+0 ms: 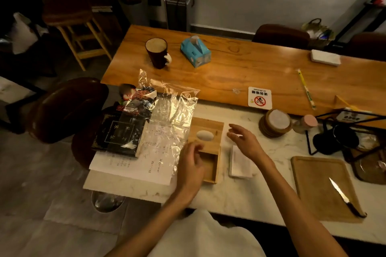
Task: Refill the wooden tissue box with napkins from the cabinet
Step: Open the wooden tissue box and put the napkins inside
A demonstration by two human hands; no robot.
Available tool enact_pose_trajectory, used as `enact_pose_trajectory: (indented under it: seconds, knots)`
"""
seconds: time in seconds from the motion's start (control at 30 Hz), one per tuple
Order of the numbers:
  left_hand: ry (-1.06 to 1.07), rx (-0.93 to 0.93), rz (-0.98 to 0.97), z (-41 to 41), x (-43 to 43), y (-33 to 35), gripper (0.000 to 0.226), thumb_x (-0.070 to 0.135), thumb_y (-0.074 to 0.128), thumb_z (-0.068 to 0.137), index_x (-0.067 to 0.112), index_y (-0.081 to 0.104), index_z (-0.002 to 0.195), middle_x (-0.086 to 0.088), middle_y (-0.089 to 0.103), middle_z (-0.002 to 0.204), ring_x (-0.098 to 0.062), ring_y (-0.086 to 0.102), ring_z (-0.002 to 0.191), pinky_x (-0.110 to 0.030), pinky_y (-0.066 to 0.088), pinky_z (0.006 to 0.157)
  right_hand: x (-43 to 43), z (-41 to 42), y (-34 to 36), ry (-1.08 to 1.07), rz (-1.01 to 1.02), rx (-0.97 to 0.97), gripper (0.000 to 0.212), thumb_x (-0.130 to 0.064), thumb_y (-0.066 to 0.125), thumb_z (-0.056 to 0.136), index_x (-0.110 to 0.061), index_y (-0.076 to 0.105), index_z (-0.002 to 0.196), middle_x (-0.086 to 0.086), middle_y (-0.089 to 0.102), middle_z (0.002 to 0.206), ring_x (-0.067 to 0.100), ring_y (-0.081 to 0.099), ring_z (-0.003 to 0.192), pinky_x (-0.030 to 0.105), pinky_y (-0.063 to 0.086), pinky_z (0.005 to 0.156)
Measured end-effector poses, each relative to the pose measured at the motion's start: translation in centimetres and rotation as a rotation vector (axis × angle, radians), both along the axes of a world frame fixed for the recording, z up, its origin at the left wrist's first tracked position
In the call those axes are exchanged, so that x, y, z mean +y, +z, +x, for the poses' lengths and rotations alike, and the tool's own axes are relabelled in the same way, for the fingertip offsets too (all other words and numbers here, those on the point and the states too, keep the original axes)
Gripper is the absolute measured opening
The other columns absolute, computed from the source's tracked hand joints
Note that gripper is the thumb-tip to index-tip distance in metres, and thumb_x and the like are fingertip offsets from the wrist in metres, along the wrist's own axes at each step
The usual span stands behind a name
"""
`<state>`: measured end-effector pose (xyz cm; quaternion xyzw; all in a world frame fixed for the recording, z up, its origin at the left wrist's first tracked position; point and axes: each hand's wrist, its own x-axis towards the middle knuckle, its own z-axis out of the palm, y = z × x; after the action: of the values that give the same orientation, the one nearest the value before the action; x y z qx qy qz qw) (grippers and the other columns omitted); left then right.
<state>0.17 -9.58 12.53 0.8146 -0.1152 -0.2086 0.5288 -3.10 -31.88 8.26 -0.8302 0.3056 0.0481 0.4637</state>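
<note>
Two bare hands work over the wooden tissue box (205, 148) at centre frame in the head view, on the marble worktop (261, 190). Its lid with the oval slot is slid back, leaving the near half open. A napkin stack (240, 162) lies just right of it. Best move, I judge: lift the stack square and lower it flat. The left hand (191, 165) curls loosely at the box's left wall, holding nothing; the right hand (244, 142) hovers spread open above the napkins.
</note>
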Motion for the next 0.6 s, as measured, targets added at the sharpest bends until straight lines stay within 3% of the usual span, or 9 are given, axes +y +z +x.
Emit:
enact_pose_trajectory:
  seconds: [0.07,0.13,0.2,0.3,0.4,0.53,0.6]
  knots:
    - [-0.078,0.271,-0.087,-2.1,-3.0,1.2,0.021,0.003,0.049,0.097,0.015,0.064,0.104,0.000,0.067,0.103,-0.011,0.064,0.095,-0.015,0.052,0.081,-2.8,-0.7,-0.5,0.070,-0.110,0.096,0.045,-0.032,0.055,0.097,-0.018,0.050,0.140,0.004,0.058,0.136,0.021,0.054,0.123,0.031,0.041,0.099]
    - [-0.070,0.687,-0.094,-4.3,-6.1,0.5,0.019,0.010,0.051,0.099,0.009,0.060,0.115,-0.007,0.066,0.097,-0.018,0.065,0.087,-0.024,0.057,0.077,-4.6,-1.1,-1.4,0.223,-0.121,0.310,0.051,-0.035,0.059,0.094,-0.021,0.047,0.142,0.005,0.051,0.144,0.023,0.049,0.129,0.034,0.038,0.104]
    - [0.024,0.911,-0.045,-6.4,-8.5,-2.5,0.033,0.018,0.056,0.098,0.011,0.047,0.128,-0.008,0.061,0.088,-0.017,0.061,0.074,-0.027,0.057,0.069,-4.9,-1.5,-2.2,0.368,-0.113,0.464,0.060,-0.038,0.064,0.090,-0.021,0.044,0.144,0.004,0.046,0.148,0.023,0.046,0.132,0.035,0.036,0.107]
    - [0.206,0.935,-0.038,-8.0,-10.5,-6.5,0.045,0.023,0.063,0.094,0.014,0.037,0.130,-0.010,0.061,0.088,-0.016,0.055,0.063,-0.026,0.049,0.050,-4.5,-2.2,-4.0,0.470,-0.224,0.470,0.066,-0.043,0.068,0.084,-0.022,0.045,0.142,0.006,0.047,0.146,0.025,0.047,0.130,0.034,0.038,0.104]
    - [0.370,0.859,-0.068,-8.2,-11.3,-8.0,0.042,0.012,0.064,0.093,0.012,0.036,0.124,-0.019,0.061,0.118,-0.024,0.061,0.083,-0.022,0.050,0.042,-4.5,-2.5,-3.8,0.440,-0.175,0.445,0.063,-0.036,0.070,0.083,-0.020,0.047,0.140,0.005,0.049,0.144,0.024,0.048,0.127,0.033,0.040,0.102]
    - [0.351,0.798,-0.059,-8.8,-11.2,-8.9,0.038,0.008,0.061,0.093,0.017,0.033,0.118,-0.015,0.054,0.123,-0.029,0.062,0.100,-0.025,0.053,0.052,-5.9,-3.3,-3.2,0.399,-0.013,0.517,0.061,-0.035,0.071,0.083,-0.016,0.048,0.136,0.004,0.052,0.140,0.022,0.054,0.118,0.032,0.045,0.101]
    - [0.278,0.757,-0.016,-8.9,-11.2,-9.5,0.036,0.010,0.060,0.094,0.017,0.035,0.119,-0.016,0.053,0.127,-0.027,0.061,0.100,-0.026,0.055,0.058,-6.7,-4.2,-3.2,0.365,0.054,0.525,0.067,-0.036,0.072,0.083,-0.015,0.044,0.140,0.004,0.049,0.143,0.021,0.053,0.118,0.031,0.045,0.101]
